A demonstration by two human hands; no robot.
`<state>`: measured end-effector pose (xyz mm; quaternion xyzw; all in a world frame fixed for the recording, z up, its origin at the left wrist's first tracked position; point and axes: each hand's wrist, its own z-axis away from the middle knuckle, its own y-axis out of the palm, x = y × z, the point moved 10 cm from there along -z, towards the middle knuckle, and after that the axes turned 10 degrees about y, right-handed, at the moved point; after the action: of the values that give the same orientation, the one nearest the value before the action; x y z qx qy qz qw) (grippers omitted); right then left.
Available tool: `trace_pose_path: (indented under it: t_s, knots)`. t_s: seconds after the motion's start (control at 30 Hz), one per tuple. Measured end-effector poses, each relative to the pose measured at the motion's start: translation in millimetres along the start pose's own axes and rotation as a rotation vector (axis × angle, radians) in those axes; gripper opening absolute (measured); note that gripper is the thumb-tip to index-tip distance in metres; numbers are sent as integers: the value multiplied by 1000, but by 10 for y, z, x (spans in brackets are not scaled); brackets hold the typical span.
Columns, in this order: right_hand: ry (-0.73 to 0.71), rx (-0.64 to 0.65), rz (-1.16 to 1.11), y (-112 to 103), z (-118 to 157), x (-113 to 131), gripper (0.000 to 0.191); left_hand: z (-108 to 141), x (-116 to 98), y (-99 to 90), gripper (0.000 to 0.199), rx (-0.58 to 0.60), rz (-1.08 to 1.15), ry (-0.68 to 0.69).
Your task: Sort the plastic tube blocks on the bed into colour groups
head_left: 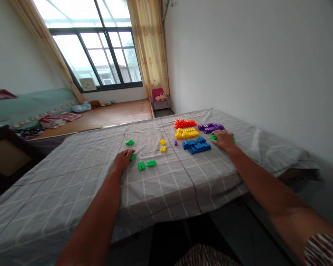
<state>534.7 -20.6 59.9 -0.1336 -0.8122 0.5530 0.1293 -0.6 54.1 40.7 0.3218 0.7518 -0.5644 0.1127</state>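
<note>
On the left of the cloth, my left hand (123,159) is closed, its fingertips on a green plastic piece (132,157). My right hand (225,140) reaches far right with curled fingers over green plastic pieces (213,137), partly hidden beneath it. Close to that hand lie a purple pile (211,128) and a blue pile (196,146) of similar short, tube-like pieces. Loose green pairs (141,166) (151,163) rest in front of the left hand, and another green pair (130,142) lies beyond it.
Yellow (186,133) and red-orange (184,123) piles sit behind the blue one. Two small yellow groups (162,149) and a single purple piece (175,143) lie mid-table. A grey checked cloth (166,184) covers the table; a white wall (252,66) runs along its right.
</note>
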Motion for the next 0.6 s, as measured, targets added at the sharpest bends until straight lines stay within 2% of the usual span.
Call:
trace_pose_path:
  t_s: [0.13,0.3,0.43,0.53,0.6]
  knots:
    - [-15,14,-14,42,-25,6,32,2,-11,0,51,11,-18,-3]
    - [58,13,-71,17,-5,-163,33,9,10,11,51,17,-6,-18]
    - [81,-13,-48,-105,30,-165,33,12,36,26,50,8,16,-19]
    - [40,-129,-99,-389,58,126,35,10,26,48,49,10,23,-8]
    - [-96,-165,-207,-563,151,590,35,8,11,58,49,8,29,-2]
